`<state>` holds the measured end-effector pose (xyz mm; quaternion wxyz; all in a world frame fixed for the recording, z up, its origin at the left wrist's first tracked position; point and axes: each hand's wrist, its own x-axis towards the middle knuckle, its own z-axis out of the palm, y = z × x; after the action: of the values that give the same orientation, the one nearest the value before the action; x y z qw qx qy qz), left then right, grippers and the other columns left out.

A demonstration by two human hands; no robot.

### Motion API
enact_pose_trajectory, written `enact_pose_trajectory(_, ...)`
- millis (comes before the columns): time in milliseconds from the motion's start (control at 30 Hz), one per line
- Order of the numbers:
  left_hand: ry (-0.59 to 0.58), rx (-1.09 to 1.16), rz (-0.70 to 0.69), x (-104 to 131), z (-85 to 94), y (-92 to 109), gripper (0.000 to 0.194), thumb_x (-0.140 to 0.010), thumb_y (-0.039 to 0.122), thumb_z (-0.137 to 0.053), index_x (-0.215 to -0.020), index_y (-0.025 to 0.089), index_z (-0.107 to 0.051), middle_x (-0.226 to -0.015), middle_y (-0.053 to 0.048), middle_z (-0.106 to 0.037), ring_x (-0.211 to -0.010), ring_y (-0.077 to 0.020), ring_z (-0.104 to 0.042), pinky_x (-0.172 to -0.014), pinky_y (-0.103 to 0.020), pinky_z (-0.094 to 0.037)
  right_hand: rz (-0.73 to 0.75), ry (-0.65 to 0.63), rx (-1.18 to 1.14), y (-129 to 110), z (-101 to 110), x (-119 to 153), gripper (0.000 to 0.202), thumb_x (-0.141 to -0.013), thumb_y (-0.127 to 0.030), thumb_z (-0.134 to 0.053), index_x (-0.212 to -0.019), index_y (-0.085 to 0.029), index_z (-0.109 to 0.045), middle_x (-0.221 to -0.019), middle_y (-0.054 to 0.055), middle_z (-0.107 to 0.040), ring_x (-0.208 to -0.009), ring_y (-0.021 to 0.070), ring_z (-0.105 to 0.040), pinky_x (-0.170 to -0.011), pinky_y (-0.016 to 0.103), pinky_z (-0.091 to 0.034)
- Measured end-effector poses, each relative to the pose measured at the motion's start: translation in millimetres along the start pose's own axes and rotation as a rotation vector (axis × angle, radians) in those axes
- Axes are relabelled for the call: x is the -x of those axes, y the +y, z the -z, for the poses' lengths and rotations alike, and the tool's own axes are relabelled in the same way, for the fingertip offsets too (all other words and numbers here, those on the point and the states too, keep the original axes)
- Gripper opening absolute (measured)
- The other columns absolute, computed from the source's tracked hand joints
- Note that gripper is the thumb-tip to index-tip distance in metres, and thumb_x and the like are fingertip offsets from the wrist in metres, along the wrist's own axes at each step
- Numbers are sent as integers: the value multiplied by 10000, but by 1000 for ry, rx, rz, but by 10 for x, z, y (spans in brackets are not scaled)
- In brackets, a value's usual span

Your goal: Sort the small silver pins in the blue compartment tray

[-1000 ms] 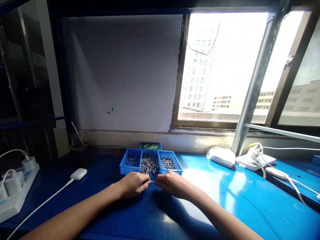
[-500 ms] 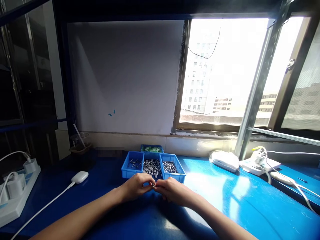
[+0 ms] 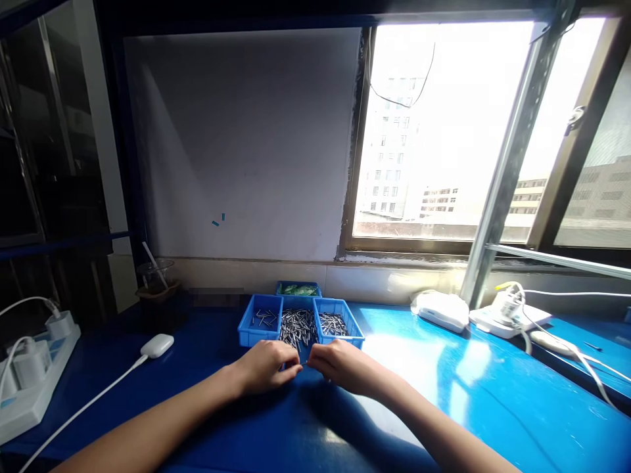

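Both hands meet low in the centre of the view, just in front of the blue bins. My left hand [image 3: 270, 368] is closed, thumb and fingers pinched on something too small to make out. A thin metal piece [image 3: 304, 363] shows at the fingertips of my right hand [image 3: 340, 368], which is closed on it. Behind them lies a pile of dark metal pins [image 3: 298, 326] between two bins. The left blue bin [image 3: 250, 337] holds several loose pins; the right blue bin [image 3: 351, 323] holds many more.
A small blue bin [image 3: 319, 290] with green packets stands at the back. Left are a white case [image 3: 157, 345] on a cable, a power strip [image 3: 34, 401] and a cup [image 3: 156, 289]. Right are a white device [image 3: 442, 311] and another power strip [image 3: 497, 322] with cables.
The fingertips, close together before, have drawn slightly apart, and a thin piece now shows between them. The whole view has shifted a little.
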<state>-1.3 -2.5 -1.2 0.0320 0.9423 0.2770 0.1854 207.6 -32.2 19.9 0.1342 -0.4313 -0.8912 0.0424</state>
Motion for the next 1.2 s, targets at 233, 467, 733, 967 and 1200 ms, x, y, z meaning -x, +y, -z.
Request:
enact_pose_trajectory(233, 84, -91, -22, 2, 8, -43, 135, -882, 221, -552, -771, 156, -595, -728, -9, -619, -661, -138, -568, -601, -223, -395, 7, -46, -49, 24, 44, 19, 258, -936, -258, -436, -889, -176, -676, -717, 36, -678, -611, 142, -588, -559, 229, -394)
enact_pose_trajectory(467, 95, -219, -117, -11, -57, -8, 148, -882, 238, -521, -764, 161, -566, -711, -19, -617, -657, -150, -583, -567, -226, -382, -32, -40, -40, 2, 7, 13, 134, -854, -201, -539, -832, -170, -668, -656, 19, -660, -595, 148, -574, -524, 223, -364)
enact_pose_trajectory(733, 73, -145, -88, 13, -40, -1, 186, -856, 231, -548, -682, 165, -540, -640, 0, -588, -618, -142, -563, -555, -226, -355, 24, -16, -148, -81, 59, 22, 151, -869, -227, -522, -848, -164, -658, -642, 2, -640, -552, 120, -541, -524, 216, -370)
enact_pose_trajectory(967, 46, -177, -66, 12, -33, 9, 191, -845, 227, -547, -665, 162, -558, -617, 4, -595, -586, -133, -546, -534, -229, -332, 53, -13, -144, -112, 114, 40, 195, -881, -220, -479, -915, -163, -662, -648, 9, -646, -558, 124, -542, -529, 218, -372)
enact_pose_trajectory(1200, 36, -181, -69, 6, -43, 10, 185, -827, 212, -546, -649, 168, -569, -605, 8, -605, -575, -136, -572, -525, -227, -339, 55, 2, -130, -99, 75, 28, 192, -893, -219, -477, -892, -165, -661, -644, 10, -646, -561, 127, -552, -544, 218, -383)
